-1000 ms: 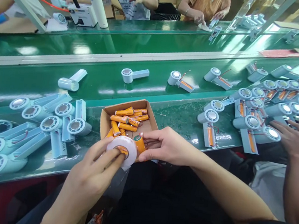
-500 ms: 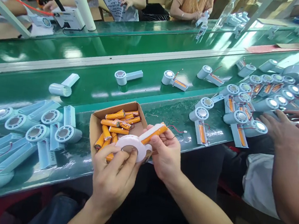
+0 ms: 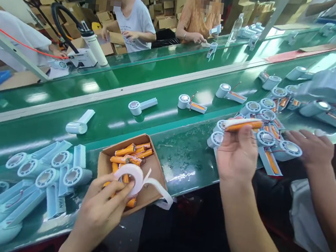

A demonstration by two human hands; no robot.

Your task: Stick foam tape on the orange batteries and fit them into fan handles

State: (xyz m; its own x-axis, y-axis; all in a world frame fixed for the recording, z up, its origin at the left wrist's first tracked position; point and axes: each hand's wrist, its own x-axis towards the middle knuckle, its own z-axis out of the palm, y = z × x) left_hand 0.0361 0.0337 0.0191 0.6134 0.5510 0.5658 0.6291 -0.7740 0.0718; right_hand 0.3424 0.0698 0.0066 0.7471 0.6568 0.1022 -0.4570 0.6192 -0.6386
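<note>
My left hand (image 3: 103, 203) grips a roll of white double-sided tape (image 3: 138, 178) over a cardboard box (image 3: 158, 173). A loose strip of tape (image 3: 160, 190) curls off the roll to the right. Several orange battery packs (image 3: 125, 150) lie in the box. Up at the right, my right hand (image 3: 239, 154) is closed on another orange battery pack (image 3: 243, 126), which has a white tape strip along its top. Behind that pack sit pale blue fan housings (image 3: 265, 138), some with orange packs in their handles.
More pale blue fan housings (image 3: 46, 177) are piled at the left. Several lie spaced along the green conveyor belt (image 3: 116, 124). A co-worker's hand (image 3: 314, 148) is close on my right. People sit across the line, near a clear bottle (image 3: 236, 28).
My right hand has moved right and up with the battery pack, away from the tape roll. My left hand has shifted slightly left and down, still holding the roll. The view has tilted up.
</note>
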